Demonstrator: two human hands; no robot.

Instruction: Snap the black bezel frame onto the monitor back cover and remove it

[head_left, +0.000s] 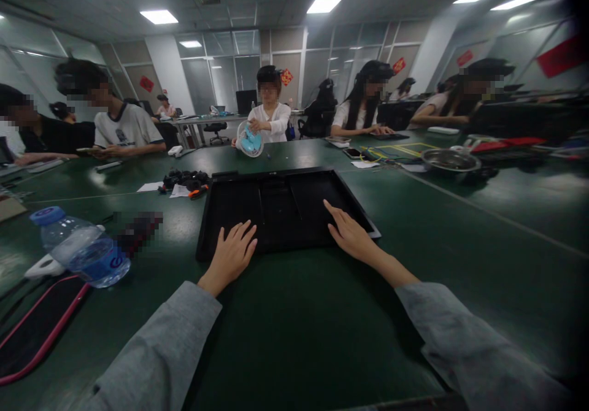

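A shallow black tray-like panel with raised edges and two dividing lines lies flat on the green table in front of me. My left hand is over its near left part, palm down, with fingers spread. Over the near right part is my right hand, its fingers stretched out and apart. Neither hand holds anything. Whether the fingers touch the panel or hover just above it, I cannot tell.
A water bottle lies tilted at the left, near a red-edged black object. Dark tangled items sit behind the panel's left corner. A metal bowl stands back right. Across the table, a person holds a white basket with blue contents.
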